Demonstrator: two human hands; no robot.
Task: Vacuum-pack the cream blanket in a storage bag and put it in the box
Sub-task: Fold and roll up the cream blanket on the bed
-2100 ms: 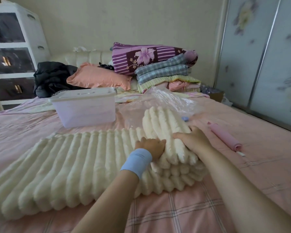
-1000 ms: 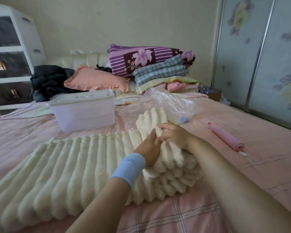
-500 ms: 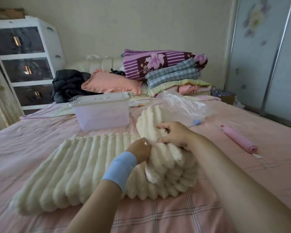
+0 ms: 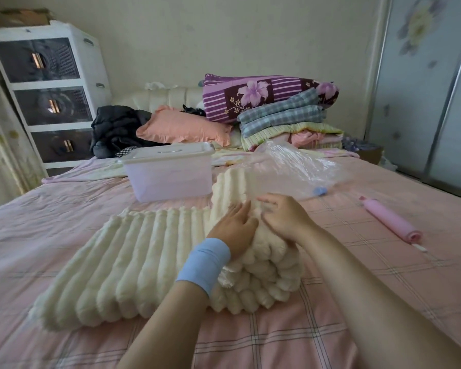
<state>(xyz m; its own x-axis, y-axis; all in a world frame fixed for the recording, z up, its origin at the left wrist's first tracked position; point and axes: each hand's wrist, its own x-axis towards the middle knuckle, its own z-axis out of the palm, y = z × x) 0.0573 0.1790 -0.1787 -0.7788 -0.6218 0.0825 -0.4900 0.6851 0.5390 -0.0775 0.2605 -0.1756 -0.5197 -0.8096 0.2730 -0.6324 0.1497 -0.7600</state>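
The cream blanket, thick and ribbed, lies across the pink bed with its right end rolled into a fat bundle. A flap of it stands upright behind my hands. My left hand, with a blue wristband, presses flat on the roll with straight fingers. Beside it, my right hand lies over the top of the roll with its fingers curled into the fabric. The clear storage bag lies crumpled just behind the roll, its blue valve showing. The translucent lidded box stands behind the blanket.
A pink hand pump lies on the bed to the right. At the headboard are folded quilts, a peach pillow and a black jacket. A white drawer unit stands at the left and wardrobe doors at the right.
The blanket's right end has been rolled further leftward into a thicker bundle. My left hand has opened flat onto the roll, and my right hand has come down on its top.
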